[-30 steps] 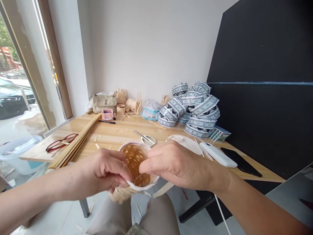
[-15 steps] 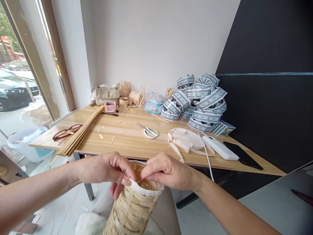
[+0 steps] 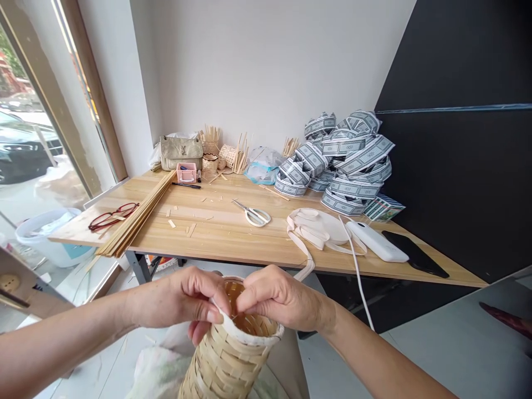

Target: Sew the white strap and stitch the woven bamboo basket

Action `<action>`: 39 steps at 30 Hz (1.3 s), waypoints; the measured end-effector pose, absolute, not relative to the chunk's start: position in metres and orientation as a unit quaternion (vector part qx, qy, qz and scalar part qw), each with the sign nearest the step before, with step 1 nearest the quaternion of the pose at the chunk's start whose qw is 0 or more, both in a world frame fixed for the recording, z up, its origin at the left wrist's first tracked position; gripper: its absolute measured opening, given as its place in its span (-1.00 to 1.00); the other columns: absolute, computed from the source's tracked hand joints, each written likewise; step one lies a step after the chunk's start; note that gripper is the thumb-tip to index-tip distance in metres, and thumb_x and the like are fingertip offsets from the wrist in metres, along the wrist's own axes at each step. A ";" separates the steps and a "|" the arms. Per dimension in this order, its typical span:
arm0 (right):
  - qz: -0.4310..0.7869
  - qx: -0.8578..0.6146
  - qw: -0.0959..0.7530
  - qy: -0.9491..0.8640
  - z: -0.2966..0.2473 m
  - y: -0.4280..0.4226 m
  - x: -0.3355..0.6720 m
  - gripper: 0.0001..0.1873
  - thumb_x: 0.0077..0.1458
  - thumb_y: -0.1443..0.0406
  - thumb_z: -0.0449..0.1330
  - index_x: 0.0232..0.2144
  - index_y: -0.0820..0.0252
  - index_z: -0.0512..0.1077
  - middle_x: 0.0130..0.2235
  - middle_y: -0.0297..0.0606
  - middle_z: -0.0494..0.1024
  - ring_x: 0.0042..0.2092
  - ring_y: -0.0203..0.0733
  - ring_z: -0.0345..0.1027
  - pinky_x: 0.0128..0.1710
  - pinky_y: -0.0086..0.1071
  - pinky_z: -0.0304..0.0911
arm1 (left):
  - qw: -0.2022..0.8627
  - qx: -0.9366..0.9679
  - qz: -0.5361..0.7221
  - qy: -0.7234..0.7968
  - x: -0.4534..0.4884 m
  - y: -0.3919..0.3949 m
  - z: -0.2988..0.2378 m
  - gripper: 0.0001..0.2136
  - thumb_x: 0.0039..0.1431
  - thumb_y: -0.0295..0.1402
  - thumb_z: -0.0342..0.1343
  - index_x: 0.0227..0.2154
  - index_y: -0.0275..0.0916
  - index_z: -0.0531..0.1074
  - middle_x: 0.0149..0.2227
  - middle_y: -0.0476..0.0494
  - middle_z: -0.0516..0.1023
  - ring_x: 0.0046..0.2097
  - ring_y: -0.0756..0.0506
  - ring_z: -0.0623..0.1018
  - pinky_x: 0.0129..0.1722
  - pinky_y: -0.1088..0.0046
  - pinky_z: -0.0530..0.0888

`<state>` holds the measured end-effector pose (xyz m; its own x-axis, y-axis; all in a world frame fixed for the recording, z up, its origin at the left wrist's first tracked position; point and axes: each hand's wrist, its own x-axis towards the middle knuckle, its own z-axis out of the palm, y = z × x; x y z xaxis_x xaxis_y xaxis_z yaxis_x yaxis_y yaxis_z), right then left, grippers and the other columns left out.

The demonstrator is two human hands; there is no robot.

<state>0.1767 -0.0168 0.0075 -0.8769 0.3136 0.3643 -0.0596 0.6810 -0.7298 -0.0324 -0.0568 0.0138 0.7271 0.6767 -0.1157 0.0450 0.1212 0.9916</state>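
A woven bamboo basket (image 3: 222,366) stands tilted in front of me, below the table edge, its mouth facing up. Its rim carries a white fabric binding (image 3: 253,335). My left hand (image 3: 187,296) pinches that binding at the near left of the rim. My right hand (image 3: 278,296) pinches it just beside, the two sets of fingertips nearly touching. A thin glint shows by the fingertips, too small to name. A white tape (image 3: 305,257) runs from behind my right hand up to a loose coil (image 3: 318,228) on the table. The basket's lower end is cut off by the frame.
The wooden table (image 3: 208,235) holds scissors (image 3: 253,215), a bundle of bamboo strips (image 3: 139,213), red glasses (image 3: 112,217), a white power bank (image 3: 376,241) with a cable, a phone (image 3: 415,254), and a heap of patterned paper rolls (image 3: 344,166) by the wall.
The basket has swung from tipped mouth-toward-me to more upright, its woven side now showing below my hands. The white tape now lies looped on the table. Both hands have moved closer together on the rim.
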 end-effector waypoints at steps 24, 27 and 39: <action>0.389 -0.173 0.188 -0.885 0.043 -0.014 0.169 -0.80 -0.06 0.34 0.12 -0.32 0.18 0.17 -0.45 -0.46 0.21 -0.47 -0.40 0.05 -0.51 -0.54 0.05 | 0.640 0.617 0.289 0.356 -0.032 -0.050 0.029 -0.71 -0.01 -0.15 0.20 -0.49 -0.35 0.44 -0.63 0.06 0.33 -0.65 0.13 0.35 -0.65 0.68 0.30; 0.349 -0.200 0.217 -0.889 0.046 -0.019 0.163 -0.70 -0.15 0.36 0.16 -0.35 0.15 0.12 -0.48 -0.51 0.19 -0.53 -0.43 0.01 -0.56 -0.56 0.00 | 0.628 0.622 0.314 0.348 -0.032 -0.051 0.031 -0.74 0.02 -0.18 0.18 -0.48 -0.34 0.45 -0.56 0.04 0.36 -0.64 0.14 0.36 -0.66 0.67 0.29; 0.139 -0.131 0.269 -0.944 0.081 -0.025 0.155 -0.77 -0.13 0.48 -0.02 -0.34 0.18 0.16 -0.53 -0.49 0.21 -0.54 -0.38 0.04 -0.49 -0.50 0.03 | 0.552 0.679 0.340 0.346 -0.025 -0.050 0.066 -0.70 0.03 -0.15 0.15 -0.51 -0.35 0.43 -0.66 0.07 0.28 -0.65 0.14 0.32 -0.65 0.70 0.30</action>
<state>0.1551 -0.0252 0.0812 -0.8214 0.3215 0.4711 0.1726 0.9274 -0.3319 -0.0250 -0.0502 0.0657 0.5296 0.8445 0.0800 0.0944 -0.1525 0.9838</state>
